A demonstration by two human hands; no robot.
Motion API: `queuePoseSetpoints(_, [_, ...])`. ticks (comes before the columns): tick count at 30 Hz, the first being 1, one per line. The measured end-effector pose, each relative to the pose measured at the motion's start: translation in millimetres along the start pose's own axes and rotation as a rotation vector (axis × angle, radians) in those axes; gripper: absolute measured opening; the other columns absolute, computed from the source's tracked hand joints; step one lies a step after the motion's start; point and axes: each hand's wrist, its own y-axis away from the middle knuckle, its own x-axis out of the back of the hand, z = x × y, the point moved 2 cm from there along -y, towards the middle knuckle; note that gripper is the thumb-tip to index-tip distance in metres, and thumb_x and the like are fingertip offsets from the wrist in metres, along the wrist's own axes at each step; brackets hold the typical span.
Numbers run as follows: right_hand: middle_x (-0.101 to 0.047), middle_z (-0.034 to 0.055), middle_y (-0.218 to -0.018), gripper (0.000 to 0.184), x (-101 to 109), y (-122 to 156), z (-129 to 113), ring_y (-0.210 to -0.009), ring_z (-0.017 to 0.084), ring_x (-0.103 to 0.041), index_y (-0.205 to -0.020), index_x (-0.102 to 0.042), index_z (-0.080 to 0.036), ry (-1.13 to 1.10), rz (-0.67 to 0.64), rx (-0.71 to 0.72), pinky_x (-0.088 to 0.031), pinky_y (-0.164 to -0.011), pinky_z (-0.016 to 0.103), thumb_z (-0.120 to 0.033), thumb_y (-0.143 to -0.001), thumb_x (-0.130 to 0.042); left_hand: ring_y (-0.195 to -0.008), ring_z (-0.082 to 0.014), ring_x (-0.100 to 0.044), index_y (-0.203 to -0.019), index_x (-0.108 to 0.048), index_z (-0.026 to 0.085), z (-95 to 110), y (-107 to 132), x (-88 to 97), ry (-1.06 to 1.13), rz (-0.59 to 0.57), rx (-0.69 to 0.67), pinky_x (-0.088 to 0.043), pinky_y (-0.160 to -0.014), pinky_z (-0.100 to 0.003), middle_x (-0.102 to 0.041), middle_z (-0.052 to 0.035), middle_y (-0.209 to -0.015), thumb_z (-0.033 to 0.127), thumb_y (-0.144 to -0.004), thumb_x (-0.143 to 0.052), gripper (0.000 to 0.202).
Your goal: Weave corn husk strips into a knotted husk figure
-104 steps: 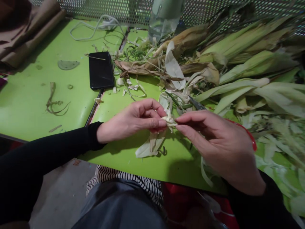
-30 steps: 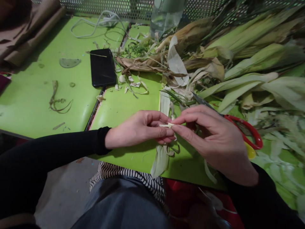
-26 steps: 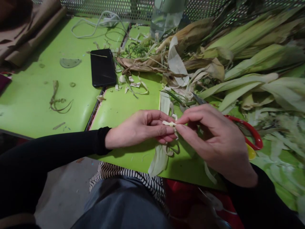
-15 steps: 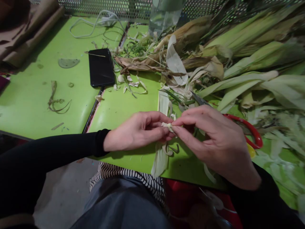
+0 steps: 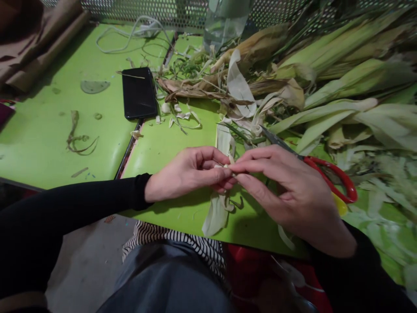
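Note:
Between my two hands is a pale strip of corn husk (image 5: 216, 214), its wide lower end hanging down over the front of the green table. My left hand (image 5: 192, 174) pinches it with thumb and fingers, which partly hide a small knotted or folded bit. My right hand (image 5: 286, 187) meets the left at the fingertips, thumb and forefinger closed on the same small part. Another pale husk piece (image 5: 223, 139) lies just behind my fingers. Scissors with red handles (image 5: 339, 174) lie beyond and partly under my right hand.
A heap of corn husks (image 5: 345, 65) covers the back right, with shreds at the right. A black phone (image 5: 139, 93) lies left of centre. Behind are a white cable (image 5: 122, 45) and a clear container (image 5: 224, 26). Brown paper (image 5: 39, 52) fills the back left corner.
My fingertips have shifted slightly left and closed further over the small knotted bit, so less of it shows. The husk's lower end has swung a little left.

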Motion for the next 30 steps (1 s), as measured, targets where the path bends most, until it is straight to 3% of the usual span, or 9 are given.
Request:
queuePoseSetpoints(5, [-0.07, 0.0047, -0.104, 0.018, 0, -2, 9, -0.089, 0.019, -0.07, -0.106, -0.072, -0.028, -0.219, 0.053, -0.255, -0.06, -0.075, 0.032, -0.028, -0.094, -0.059, -0.076, -0.0119, -0.071, -0.095, -0.064, 0.01, -2, -2, -1.1, 0.025, -0.068, 0.009, -0.058, -0.078, -0.026, -0.074, -0.005, -0.08, 0.017, -0.086, -0.072, 0.014])
queuePoseSetpoints(11, [-0.07, 0.0013, -0.084, 0.008, -8, 0, 8, -0.076, 0.017, -0.067, -0.085, -0.071, -0.024, -0.219, 0.122, -0.284, -0.056, -0.069, 0.03, -0.031, -0.088, -0.069, -0.078, -0.0118, -0.071, -0.1, -0.065, 0.011, -4, -2, -1.2, -0.013, -0.104, 0.03, -0.058, -0.079, -0.025, -0.074, -0.0063, -0.083, 0.019, -0.089, -0.069, 0.014])
queuePoseSetpoints(18, [-0.066, -0.001, -0.079, 0.014, -12, 5, 10, -0.062, 0.011, -0.059, -0.091, -0.066, -0.023, -0.39, 0.204, -0.458, -0.049, -0.056, 0.023, -0.037, -0.091, -0.066, -0.08, -0.0139, -0.072, -0.108, -0.067, 0.011, -7, -3, 1.0, -0.004, -0.098, -0.004, -0.058, -0.082, -0.029, -0.075, -0.0078, -0.087, 0.023, -0.09, -0.069, 0.022])
queuePoseSetpoints(24, [-0.065, -0.0005, -0.075, 0.022, -11, 2, 9, -0.06, 0.012, -0.056, -0.089, -0.065, -0.023, -0.434, 0.138, -0.533, -0.046, -0.052, 0.024, -0.042, -0.084, -0.072, -0.082, -0.013, -0.072, -0.105, -0.064, 0.011, -4, -4, 4.2, 0.022, 0.001, -0.07, -0.057, -0.081, -0.026, -0.074, -0.0059, -0.087, 0.019, -0.091, -0.066, 0.016])
queuePoseSetpoints(27, [-0.063, -0.0015, -0.069, 0.021, -11, 0, 6, -0.059, 0.012, -0.055, -0.081, -0.065, -0.022, -0.386, 0.064, -0.537, -0.045, -0.053, 0.025, -0.04, -0.081, -0.075, -0.081, -0.0123, -0.071, -0.103, -0.063, 0.012, -3, -4, 4.3, -0.029, -0.004, -0.092, -0.057, -0.08, -0.026, -0.072, -0.0037, -0.083, 0.017, -0.09, -0.067, 0.016])
queuePoseSetpoints(30, [-0.063, -0.002, -0.071, 0.018, -9, -1, 6, -0.059, 0.011, -0.055, -0.08, -0.065, -0.023, -0.483, 0.016, -0.545, -0.046, -0.054, 0.025, -0.038, -0.081, -0.075, -0.079, -0.011, -0.069, -0.099, -0.062, 0.011, -1, -4, 3.3, -0.095, -0.031, -0.126, -0.057, -0.08, -0.025, -0.07, -0.0021, -0.08, 0.017, -0.09, -0.066, 0.011])
